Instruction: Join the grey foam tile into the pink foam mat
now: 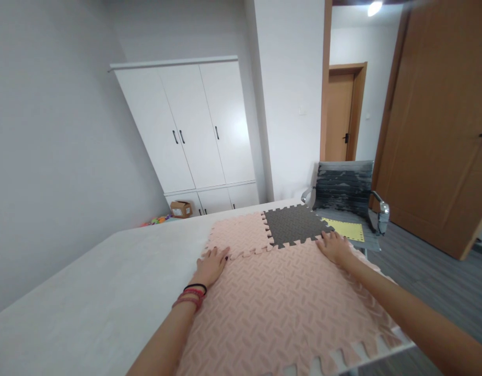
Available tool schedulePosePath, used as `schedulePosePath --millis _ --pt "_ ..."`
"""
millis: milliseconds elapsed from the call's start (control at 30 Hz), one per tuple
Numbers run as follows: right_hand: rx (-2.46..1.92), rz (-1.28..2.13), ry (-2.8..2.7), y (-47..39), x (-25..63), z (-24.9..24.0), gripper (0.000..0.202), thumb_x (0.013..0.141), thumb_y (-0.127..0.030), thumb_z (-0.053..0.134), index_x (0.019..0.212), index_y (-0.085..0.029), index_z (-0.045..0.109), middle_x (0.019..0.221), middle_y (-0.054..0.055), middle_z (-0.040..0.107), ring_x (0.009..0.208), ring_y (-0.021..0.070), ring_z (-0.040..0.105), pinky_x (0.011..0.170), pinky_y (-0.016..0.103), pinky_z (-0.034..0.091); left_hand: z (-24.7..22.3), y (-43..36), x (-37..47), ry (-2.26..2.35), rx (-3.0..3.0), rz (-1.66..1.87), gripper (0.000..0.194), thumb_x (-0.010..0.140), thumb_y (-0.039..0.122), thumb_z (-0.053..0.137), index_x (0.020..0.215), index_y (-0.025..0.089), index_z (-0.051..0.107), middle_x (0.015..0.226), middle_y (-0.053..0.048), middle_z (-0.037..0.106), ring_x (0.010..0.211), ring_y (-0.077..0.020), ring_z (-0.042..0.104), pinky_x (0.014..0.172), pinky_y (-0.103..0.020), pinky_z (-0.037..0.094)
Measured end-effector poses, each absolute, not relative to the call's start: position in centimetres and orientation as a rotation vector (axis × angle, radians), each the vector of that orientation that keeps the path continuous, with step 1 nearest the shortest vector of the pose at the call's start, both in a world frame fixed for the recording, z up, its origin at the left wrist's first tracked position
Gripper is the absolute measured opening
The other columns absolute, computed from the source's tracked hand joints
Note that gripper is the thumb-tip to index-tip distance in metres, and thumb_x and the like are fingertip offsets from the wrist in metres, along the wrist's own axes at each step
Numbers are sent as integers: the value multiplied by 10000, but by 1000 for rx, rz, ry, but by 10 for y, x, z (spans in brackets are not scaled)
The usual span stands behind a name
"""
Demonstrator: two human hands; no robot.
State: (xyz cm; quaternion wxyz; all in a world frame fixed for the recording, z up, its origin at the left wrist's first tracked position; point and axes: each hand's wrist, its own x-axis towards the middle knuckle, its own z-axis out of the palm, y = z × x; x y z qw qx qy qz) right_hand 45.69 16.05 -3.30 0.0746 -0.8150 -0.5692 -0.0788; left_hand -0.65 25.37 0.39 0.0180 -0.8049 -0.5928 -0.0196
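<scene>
My left hand (211, 265) lies open with its fingers spread at the far left corner of the near pink foam mat (280, 305), wearing a black band and red bands on the wrist. My right hand (334, 248) rests flat near the mat's far right corner, fingers stretched toward the dark grey foam tile (297, 224). Beyond the near mat, a smaller-looking pink foam tile (238, 233) sits beside the grey one. Their toothed edges meet along the seams; whether every tooth is fully seated I cannot tell.
The mats lie on a white surface (92, 292) that stretches to the left. Past its far right edge stands a chair (342, 188) with a yellow foam tile (348, 230) on its seat. A cardboard box (181, 209) is by the white wardrobe (189, 125). A wooden door (436, 125) stands at right.
</scene>
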Motion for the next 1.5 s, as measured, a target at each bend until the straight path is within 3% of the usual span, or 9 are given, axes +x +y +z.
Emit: schedulePosePath --millis 400,500,600,700,967,1133,1500 --pt "-2467 -254 -1733 160 456 -31 625 922 -522 239 1391 -137 391 1340 218 467 1265 339 375 996 579 232 6 259 -10 -1867 -2534 -82 508 901 474 461 1352 246 399 1402 -101 405 1281 -299 392 1021 -579 364" --pt "-2407 -270 -1784 159 450 -22 583 922 -442 290 1360 -83 425 1318 244 480 1241 358 397 1020 620 155 7 260 -9 -1891 -2533 -88 484 897 458 483 1323 233 434 1361 -97 452 1245 -279 436 1015 -560 383" --pt "-2300 -274 -1860 164 430 -11 512 889 -279 359 1350 -70 433 1366 237 442 1283 341 360 1067 593 56 5 257 -8 -1932 -2511 -88 507 895 461 486 1342 232 415 1409 -102 408 1291 -296 391 1043 -587 342" --pt "-2153 -202 -1949 177 392 -4 540 832 -179 399 1367 -112 417 1427 190 399 1302 298 357 1091 544 75 0 253 -9 -1954 -2494 -81 551 900 481 462 1387 245 357 1478 -105 320 1354 -321 301 1076 -622 269" --pt "-1864 175 -1968 224 307 -8 574 897 -452 345 1393 -166 386 1427 136 432 1286 249 417 1039 471 302 1 253 -12 -1933 -2541 13 568 926 529 310 1445 306 251 1524 -114 253 1404 -341 208 1074 -648 221" --pt "-1673 284 -2013 232 305 -16 492 868 -443 424 1315 -243 478 1401 70 477 1301 215 397 1090 496 209 -3 258 -14 -1904 -2563 47 524 924 522 238 1436 415 212 1541 -119 222 1413 -352 186 1056 -638 219" --pt "-1601 311 -1940 238 306 -23 320 825 -414 513 1075 -224 577 1226 74 578 1149 221 507 1060 496 227 -6 256 -13 -1867 -2563 42 520 927 496 216 1441 420 182 1541 -138 213 1417 -349 177 1047 -633 220"
